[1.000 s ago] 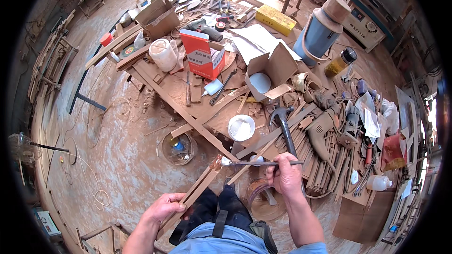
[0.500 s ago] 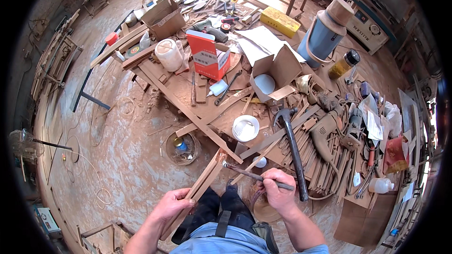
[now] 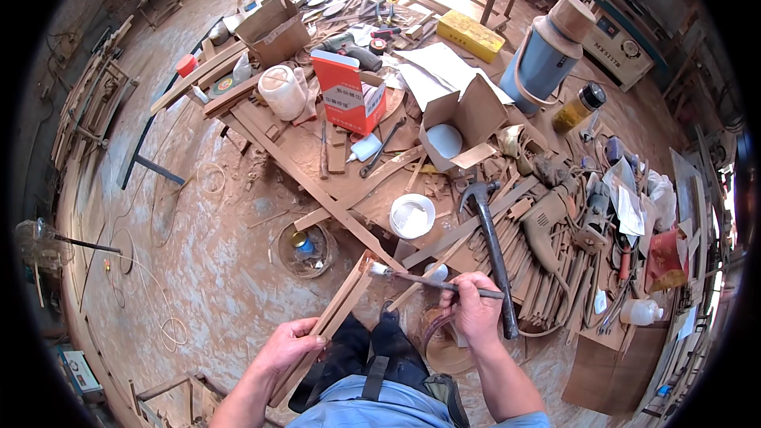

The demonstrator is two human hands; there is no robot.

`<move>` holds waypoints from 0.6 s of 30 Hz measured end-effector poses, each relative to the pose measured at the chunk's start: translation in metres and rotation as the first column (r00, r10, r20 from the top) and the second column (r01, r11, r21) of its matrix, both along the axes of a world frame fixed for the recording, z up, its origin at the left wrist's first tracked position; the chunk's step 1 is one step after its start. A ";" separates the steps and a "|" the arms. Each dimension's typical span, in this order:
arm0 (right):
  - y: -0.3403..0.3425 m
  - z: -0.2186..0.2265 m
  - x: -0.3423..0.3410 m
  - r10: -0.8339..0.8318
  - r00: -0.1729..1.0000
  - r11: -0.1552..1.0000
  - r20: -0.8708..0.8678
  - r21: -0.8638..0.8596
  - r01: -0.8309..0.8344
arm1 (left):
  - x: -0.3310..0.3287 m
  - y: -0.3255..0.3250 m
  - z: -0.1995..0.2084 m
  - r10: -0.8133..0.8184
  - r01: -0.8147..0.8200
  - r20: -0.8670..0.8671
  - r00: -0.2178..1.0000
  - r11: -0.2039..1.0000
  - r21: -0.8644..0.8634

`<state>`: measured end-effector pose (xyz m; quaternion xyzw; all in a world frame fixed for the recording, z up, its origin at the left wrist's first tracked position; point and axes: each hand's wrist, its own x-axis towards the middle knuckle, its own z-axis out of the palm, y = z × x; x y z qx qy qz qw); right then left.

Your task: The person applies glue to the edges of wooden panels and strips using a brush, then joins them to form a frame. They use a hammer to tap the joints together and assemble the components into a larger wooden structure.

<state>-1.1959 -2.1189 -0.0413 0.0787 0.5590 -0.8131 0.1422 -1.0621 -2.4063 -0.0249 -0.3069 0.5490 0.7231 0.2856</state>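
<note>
Since half a second ago the brush (image 3: pixel 434 282) has swung so that its bristle tip now touches the upper end of the wooden slat (image 3: pixel 333 319); a second ago it lay farther to the right, pointing away from the wood. The right hand (image 3: pixel 473 313) is clamped around the brush handle, fingers curled together over it. The left hand (image 3: pixel 290 346) grips the slat's lower end, fingers wrapped on its edge, holding it tilted from about 7 o'clock up toward 1 o'clock over the person's knees.

Just at 3 o'clock of the right hand lies a hammer (image 3: pixel 493 250), its head pointing to 12 o'clock. At 11 o'clock from the brush tip sits a white tub (image 3: pixel 412 215) on the low board table (image 3: pixel 295 160). At 9 o'clock of that tub, on the dusty floor, a shallow bowl (image 3: pixel 306 250) holds a small can. Farther out toward 12 o'clock stand an open cardboard box (image 3: pixel 458 122) and a red carton (image 3: pixel 344 93); at 1 o'clock a blue-grey jug (image 3: pixel 545 55).
</note>
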 end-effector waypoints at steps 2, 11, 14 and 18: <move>0.000 0.001 -0.002 -0.069 0.997 0.994 -0.022 -0.091 0.067 | 0.000 -0.001 0.000 0.003 -0.003 0.014 1.000 1.000 -0.003; 0.001 0.002 -0.057 -0.120 0.992 0.967 -0.027 0.225 0.123 | 0.003 -0.002 -0.002 0.038 -0.039 -0.011 0.999 0.997 -0.063; -0.007 -0.030 -0.087 -0.087 0.996 0.922 -0.033 0.375 0.093 | 0.010 -0.010 -0.005 0.135 -0.146 -0.100 0.986 0.982 -0.119; -0.019 -0.085 -0.113 0.037 0.999 0.918 -0.034 0.395 -0.020 | 0.012 -0.035 -0.001 0.239 -0.331 -0.304 0.922 0.893 -0.303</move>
